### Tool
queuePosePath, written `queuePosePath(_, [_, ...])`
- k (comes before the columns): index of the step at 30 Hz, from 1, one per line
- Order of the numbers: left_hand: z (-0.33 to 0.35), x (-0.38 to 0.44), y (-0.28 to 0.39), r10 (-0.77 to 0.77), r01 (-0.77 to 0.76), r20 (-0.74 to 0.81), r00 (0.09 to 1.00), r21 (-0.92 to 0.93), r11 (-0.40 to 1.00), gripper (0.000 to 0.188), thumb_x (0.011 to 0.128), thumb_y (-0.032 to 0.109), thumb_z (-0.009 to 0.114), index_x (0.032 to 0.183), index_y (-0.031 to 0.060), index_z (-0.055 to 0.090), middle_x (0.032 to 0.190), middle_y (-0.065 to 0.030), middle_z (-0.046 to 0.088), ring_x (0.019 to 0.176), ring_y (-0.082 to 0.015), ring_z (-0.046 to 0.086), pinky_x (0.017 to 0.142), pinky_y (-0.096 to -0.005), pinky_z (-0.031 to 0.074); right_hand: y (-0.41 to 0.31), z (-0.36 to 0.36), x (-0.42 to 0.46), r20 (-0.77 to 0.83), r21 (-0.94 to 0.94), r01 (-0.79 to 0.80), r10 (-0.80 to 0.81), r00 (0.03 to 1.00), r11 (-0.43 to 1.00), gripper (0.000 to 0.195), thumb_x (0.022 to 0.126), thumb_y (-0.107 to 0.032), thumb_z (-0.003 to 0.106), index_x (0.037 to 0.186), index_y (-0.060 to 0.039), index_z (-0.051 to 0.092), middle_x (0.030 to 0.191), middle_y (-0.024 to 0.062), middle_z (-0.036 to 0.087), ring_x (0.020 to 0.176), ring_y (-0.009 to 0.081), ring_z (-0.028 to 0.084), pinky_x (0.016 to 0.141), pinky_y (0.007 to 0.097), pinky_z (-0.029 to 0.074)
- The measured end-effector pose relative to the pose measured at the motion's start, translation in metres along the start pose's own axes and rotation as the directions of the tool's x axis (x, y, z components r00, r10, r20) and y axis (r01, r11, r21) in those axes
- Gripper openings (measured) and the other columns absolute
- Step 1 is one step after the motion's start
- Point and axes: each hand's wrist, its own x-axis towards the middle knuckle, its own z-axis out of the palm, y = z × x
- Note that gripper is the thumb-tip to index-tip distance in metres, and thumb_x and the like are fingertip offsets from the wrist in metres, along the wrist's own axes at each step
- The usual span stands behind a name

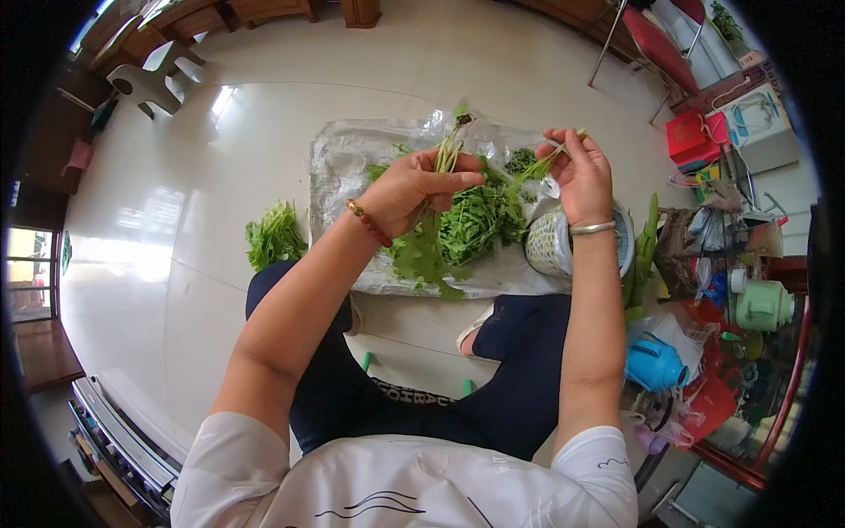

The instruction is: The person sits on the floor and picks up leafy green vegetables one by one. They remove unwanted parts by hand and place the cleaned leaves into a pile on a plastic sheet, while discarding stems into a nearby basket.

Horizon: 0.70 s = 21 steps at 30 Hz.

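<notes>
My left hand (422,185) is closed around a bunch of leafy green stems (449,148); their pale ends and a dark root clump point up, and the leaves hang down below my fingers. My right hand (581,171), raised over a patterned bucket (546,244), pinches a few thin green stems (544,164) between thumb and fingers. Between and below my hands, a heap of leafy greens (478,221) lies on a whitish woven plastic sheet (337,158). A smaller dark green bunch (521,160) lies behind it, near clear plastic.
Another bunch of greens (274,234) lies on the tiled floor left of the sheet. Long green leaves or pods (642,254) stand right of the bucket. A cluttered glass table on the right holds a blue jug (655,363) and a green kettle (762,303). A plastic stool (158,76) stands upper left.
</notes>
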Motion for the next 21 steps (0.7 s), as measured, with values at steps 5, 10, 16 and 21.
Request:
queuePosePath(5, [0.0,0.003,-0.005,0.054,-0.04,0.106,0.993,-0.129,0.991,0.031,0.091,0.013,0.05,0.117,-0.0027,0.058,0.097,-0.0059,0.065,0.063,-0.0075,0.043,0.06,-0.0218,0.039,0.014,0.023,-0.01,0.108,-0.176,0.096,-0.078,0.991,0.98,0.018,0.097,-0.02,0.054,0.092,-0.0044,0.061,0.085,0.0014,0.06,0.064,0.0048,0.046,0.063,0.0227,0.045])
queuePosePath(10, [-0.003,0.004,-0.009,0.064,-0.063,0.227,0.972,-0.01,0.998,0.037,0.093,0.017,0.044,0.119,-0.0047,0.057,0.106,-0.0091,0.064,0.065,-0.01,0.047,0.063,-0.0226,0.04,0.017,0.054,-0.028,0.254,-0.286,-0.047,0.123,0.959,0.957,0.019,0.09,-0.019,0.066,0.096,-0.0004,0.066,0.086,-0.0018,0.063,0.077,0.0038,0.054,0.067,0.0199,0.044])
queuePosePath(16, [0.004,-0.001,-0.009,0.016,-0.012,0.077,0.997,-0.055,0.998,0.037,0.097,0.017,0.04,0.124,-0.0058,0.052,0.112,-0.0171,0.063,0.088,-0.0188,0.063,0.08,-0.0317,0.052,0.024,0.053,-0.029,0.182,-0.253,-0.101,0.15,0.972,0.962,0.012,0.088,-0.017,0.067,0.092,-0.0053,0.067,0.074,-0.0059,0.06,0.05,0.0005,0.035,0.045,0.0178,0.027])
queuePosePath(21, [-0.002,0.001,-0.008,0.02,-0.013,0.042,0.999,-0.151,0.988,0.029,0.098,0.017,0.042,0.114,-0.0043,0.055,0.107,-0.018,0.064,0.092,-0.0229,0.066,0.084,-0.0338,0.054,0.019,0.049,-0.027,0.136,-0.141,-0.15,0.169,0.976,0.979,0.012,0.087,-0.018,0.069,0.087,-0.0056,0.068,0.068,-0.008,0.055,0.05,-0.0011,0.034,0.044,0.0167,0.026])
